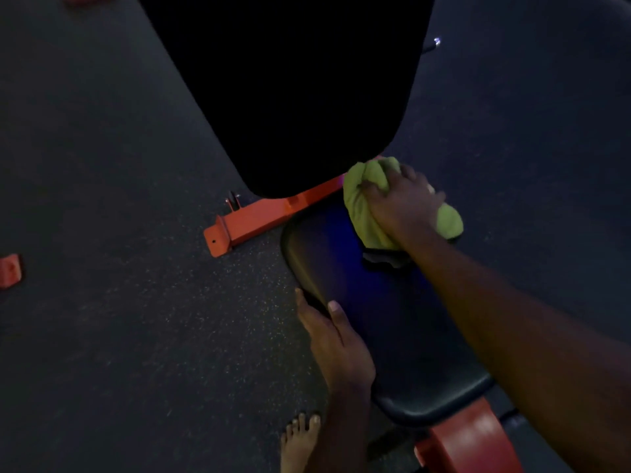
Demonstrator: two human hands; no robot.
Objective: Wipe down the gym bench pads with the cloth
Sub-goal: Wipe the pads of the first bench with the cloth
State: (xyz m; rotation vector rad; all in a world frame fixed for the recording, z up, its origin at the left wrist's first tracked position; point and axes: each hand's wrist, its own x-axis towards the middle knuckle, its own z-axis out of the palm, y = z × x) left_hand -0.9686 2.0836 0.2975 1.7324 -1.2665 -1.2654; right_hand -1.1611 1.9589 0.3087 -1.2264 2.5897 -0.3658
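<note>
The light is dim. The back pad (290, 97) is a flat black shape, cut off at the top edge, and no surface detail can be made out on it. The seat pad (358, 302) runs from centre toward lower right, and the right forearm hides its right side.

The cloth (358, 206), green and bunched, sits on the seat pad's upper end, just below the back pad. The right hand (399, 203) covers its middle, fingers curled tight round it. The left hand (334, 339) grips the seat pad's left edge with the thumb on top, and most of its fingers are hidden beneath the edge.

The orange frame (259, 216) shows between the pads. One bare foot (300, 442), cropped at the bottom, stands on the speckled floor (119, 302).

There are two pads, one cloth and two hands. Two orange pieces (9, 270), at the left edge and upper left, are cropped.
</note>
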